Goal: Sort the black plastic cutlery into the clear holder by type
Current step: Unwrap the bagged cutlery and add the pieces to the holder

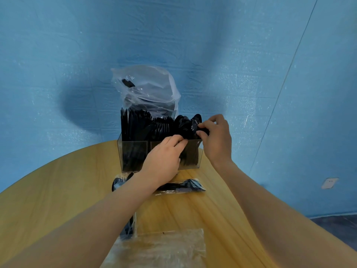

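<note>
While my right hand (216, 136) pinches the bowls of the black spoons (186, 125) between thumb and curled fingers, those spoons stand upright in the right end of the clear holder (133, 155), which sits on the wooden desk (58, 190) in front of me. My left hand (164, 161) reaches over the holder's front wall with its fingers bent down into the same right compartment; I cannot tell whether they grip anything there. The holder's left compartment is packed with upright knives (127, 122), and forks (161, 124) stand in the middle. Behind the holder, a clear plastic bag (146, 88) leans against the blue wall with more black cutlery inside. On the desk near me lie a wrapped cutlery packet (183, 186), a loose black spoon (117, 182) and an empty clear wrapper (160, 246).
</note>
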`<state>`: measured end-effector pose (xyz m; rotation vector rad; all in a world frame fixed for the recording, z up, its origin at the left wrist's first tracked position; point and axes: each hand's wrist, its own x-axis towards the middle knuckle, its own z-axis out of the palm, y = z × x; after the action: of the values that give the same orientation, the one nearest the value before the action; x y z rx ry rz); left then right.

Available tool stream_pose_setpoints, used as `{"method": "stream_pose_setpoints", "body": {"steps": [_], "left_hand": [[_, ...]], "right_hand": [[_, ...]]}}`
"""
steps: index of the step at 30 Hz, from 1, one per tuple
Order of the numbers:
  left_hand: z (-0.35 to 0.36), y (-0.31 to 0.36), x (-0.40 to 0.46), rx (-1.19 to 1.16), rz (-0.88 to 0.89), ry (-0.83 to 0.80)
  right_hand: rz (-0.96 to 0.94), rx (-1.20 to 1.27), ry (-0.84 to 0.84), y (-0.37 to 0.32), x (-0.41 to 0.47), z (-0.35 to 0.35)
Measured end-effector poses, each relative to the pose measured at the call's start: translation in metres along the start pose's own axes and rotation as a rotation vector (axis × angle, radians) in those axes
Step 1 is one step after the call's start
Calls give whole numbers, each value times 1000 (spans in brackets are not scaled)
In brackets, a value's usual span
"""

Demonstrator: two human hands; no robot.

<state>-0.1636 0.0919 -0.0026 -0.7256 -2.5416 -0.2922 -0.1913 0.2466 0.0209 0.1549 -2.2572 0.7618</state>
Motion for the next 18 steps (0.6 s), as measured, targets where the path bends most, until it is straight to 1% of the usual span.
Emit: {"method": "stream_pose_setpoints", "body": {"steps": [2, 6, 9, 12, 18], "left_hand": [[-2, 1, 0, 1, -3, -16], [-11, 1, -7, -45, -13, -64], [-21, -1, -23, -79, -58, -55], [-33, -9, -47, -118, -141, -20], [-50, -35, -103, -255, -348, -17]], "right_hand": [[17, -56, -29, 0, -1, -2], [21, -30, -42, -9, -15, -8], [72, 90, -62, -27, -36, -6], [132, 189, -168, -51, -58, 1], [191, 228, -405, -93, -101, 22]]}}
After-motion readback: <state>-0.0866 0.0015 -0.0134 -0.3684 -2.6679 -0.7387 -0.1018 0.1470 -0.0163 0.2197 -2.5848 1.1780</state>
